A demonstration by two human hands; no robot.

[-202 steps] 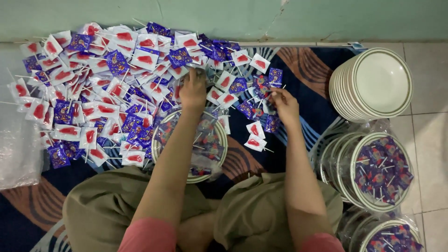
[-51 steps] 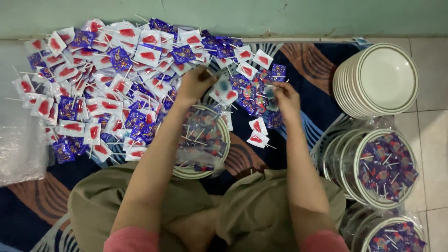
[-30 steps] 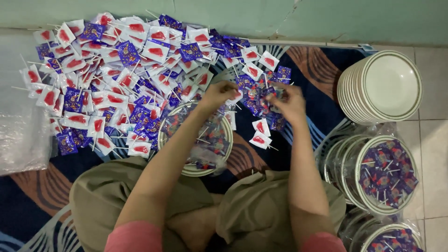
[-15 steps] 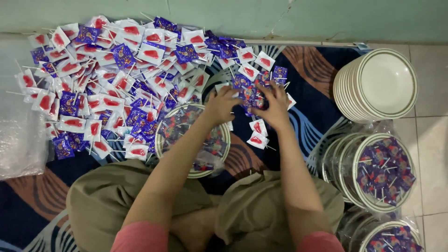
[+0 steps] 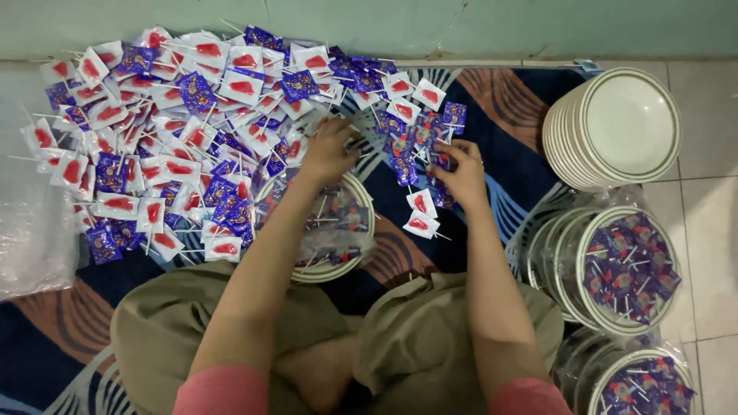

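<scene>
Plates [image 5: 615,127] stacked beside lollipop heap [image 5: 177,131].

I see a stack of round white plates with green rims [image 5: 615,127] at the rug's far right corner. Nearer me along the right edge sit two plastic-wrapped plates of purple sweets [image 5: 626,269]. A crumpled clear plastic bag [image 5: 31,246] lies off the patterned blue rug [image 5: 530,138] at its left edge.
</scene>
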